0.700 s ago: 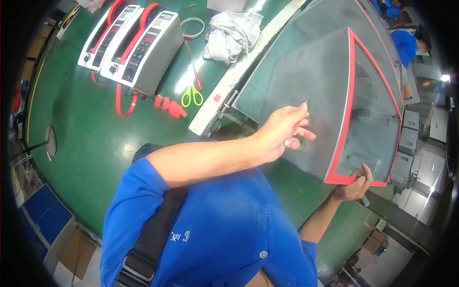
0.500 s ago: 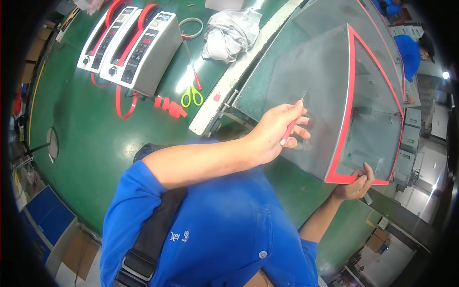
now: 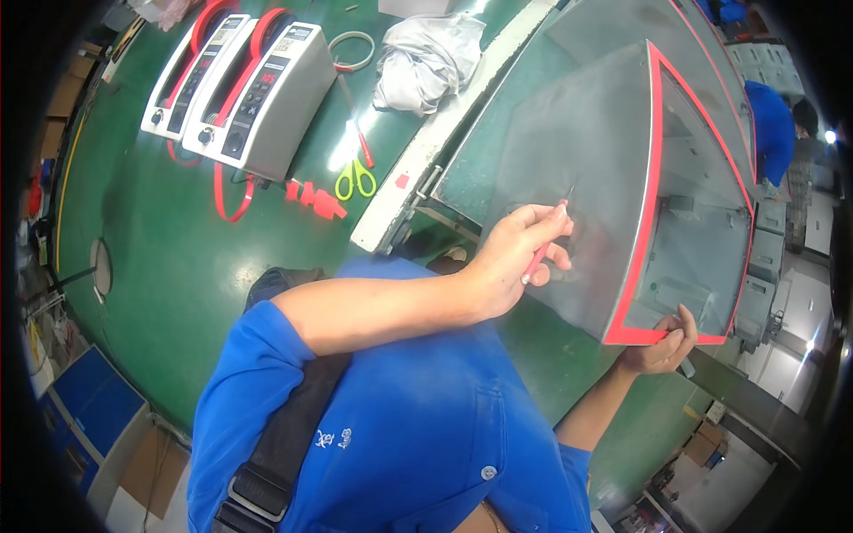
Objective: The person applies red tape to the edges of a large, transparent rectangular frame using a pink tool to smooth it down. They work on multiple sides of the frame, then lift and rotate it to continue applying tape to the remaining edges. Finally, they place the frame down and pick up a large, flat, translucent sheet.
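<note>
My left hand point(image 3: 524, 249) is closed around a slim pink-handled tool point(image 3: 536, 263) with a thin pointed tip. Its tip is close to the side of a grey metal box point(image 3: 569, 133); whether it touches cannot be made out. Red tape point(image 3: 633, 275) runs around the box's open front. At the bottom edge of that opening, my right hand point(image 3: 662, 346) grips the taped rim, its fingers curled up over the edge. Inside the opening, a pale block-like part shows near the bottom.
Two white tape dispensers point(image 3: 275, 98) with red tape rolls stand on the green surface. Near them lie green-handled scissors point(image 3: 355, 180), red tape pieces point(image 3: 315, 198), a tape ring point(image 3: 354, 51) and a crumpled grey cloth point(image 3: 428, 67). A person in blue point(image 3: 771, 129) is at the far right.
My left hand has shifted slightly downward with the pink-handled tool. The right hand stays at the taped rim. The person in blue has moved a little.
</note>
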`<control>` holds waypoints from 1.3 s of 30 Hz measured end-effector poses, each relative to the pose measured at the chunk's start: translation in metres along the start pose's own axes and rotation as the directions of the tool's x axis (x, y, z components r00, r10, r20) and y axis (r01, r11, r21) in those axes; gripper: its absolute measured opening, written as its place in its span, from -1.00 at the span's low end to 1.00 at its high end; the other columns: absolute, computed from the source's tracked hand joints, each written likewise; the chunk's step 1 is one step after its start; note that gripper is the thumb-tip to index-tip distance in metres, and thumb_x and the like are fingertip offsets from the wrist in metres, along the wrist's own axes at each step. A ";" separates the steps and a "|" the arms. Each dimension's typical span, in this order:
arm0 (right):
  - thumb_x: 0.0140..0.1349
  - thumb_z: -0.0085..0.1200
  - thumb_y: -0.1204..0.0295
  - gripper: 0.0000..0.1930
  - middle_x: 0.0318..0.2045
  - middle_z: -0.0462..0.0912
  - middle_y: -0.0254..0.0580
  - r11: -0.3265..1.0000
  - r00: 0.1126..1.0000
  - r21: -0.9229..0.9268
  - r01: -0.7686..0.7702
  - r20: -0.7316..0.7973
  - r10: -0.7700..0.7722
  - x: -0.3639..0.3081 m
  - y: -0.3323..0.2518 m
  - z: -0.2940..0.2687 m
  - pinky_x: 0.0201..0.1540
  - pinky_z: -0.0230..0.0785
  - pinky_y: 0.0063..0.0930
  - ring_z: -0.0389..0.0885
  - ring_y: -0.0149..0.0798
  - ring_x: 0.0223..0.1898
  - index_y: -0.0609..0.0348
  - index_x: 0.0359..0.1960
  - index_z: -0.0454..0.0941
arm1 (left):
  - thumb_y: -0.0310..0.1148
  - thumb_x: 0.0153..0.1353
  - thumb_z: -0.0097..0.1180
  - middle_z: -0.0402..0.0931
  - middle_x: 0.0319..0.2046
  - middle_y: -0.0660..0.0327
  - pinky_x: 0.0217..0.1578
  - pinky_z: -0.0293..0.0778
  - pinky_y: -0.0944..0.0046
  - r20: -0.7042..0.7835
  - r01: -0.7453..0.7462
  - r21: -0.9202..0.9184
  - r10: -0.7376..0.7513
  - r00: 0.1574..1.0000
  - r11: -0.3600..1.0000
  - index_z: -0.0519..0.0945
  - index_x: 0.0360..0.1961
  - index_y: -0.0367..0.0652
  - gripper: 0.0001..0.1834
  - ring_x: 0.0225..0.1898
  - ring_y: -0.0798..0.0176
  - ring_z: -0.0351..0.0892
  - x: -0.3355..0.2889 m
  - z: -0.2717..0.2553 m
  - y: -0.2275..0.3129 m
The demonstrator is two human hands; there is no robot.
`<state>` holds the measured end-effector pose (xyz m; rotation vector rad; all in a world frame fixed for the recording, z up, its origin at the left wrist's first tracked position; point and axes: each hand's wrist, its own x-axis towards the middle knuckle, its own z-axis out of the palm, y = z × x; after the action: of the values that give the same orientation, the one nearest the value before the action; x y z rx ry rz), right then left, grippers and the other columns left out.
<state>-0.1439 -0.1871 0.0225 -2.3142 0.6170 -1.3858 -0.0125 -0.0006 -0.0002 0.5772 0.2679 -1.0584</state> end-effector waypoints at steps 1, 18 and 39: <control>0.10 -0.38 0.44 -0.66 -0.77 0.21 -0.36 1.000 1.000 -0.003 0.000 0.002 0.000 0.000 0.000 0.000 -0.65 -0.10 -0.62 0.10 -0.52 -0.73 0.43 -0.29 0.44 | -0.14 0.23 -0.09 0.34 -0.15 0.21 -0.66 0.16 0.50 0.013 -0.013 0.020 0.013 1.000 1.000 0.34 -0.18 -0.21 -0.67 -0.46 0.43 0.40 0.001 -0.002 -0.002; 0.09 -0.41 0.50 -0.67 -0.70 0.25 -0.31 0.999 1.000 0.046 0.010 -0.018 -0.009 -0.003 0.006 0.000 -0.62 -0.09 -0.64 0.11 -0.51 -0.69 0.45 -0.30 0.43 | -0.33 0.14 0.04 0.52 -0.34 0.19 -0.55 0.31 0.48 0.169 -0.324 0.625 0.282 0.944 0.710 0.43 -0.18 -0.20 -0.75 -0.47 0.44 0.44 0.006 -0.037 0.013; 0.06 -0.39 0.46 -0.66 -0.71 0.28 -0.24 0.999 0.999 0.013 0.034 -0.032 -0.033 -0.003 0.011 -0.001 -0.62 0.00 -0.60 0.16 -0.45 -0.70 0.45 -0.32 0.43 | -0.40 -0.02 0.13 0.52 -0.45 0.09 -0.44 0.41 0.19 0.586 -0.569 0.810 0.237 0.775 -0.143 0.55 -0.33 -0.20 -0.81 -0.44 0.01 0.50 0.021 -0.023 0.043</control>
<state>-0.1481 -0.1952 0.0152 -2.3066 0.5790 -1.4397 0.0369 0.0127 -0.0156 1.7212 -1.0688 -0.4406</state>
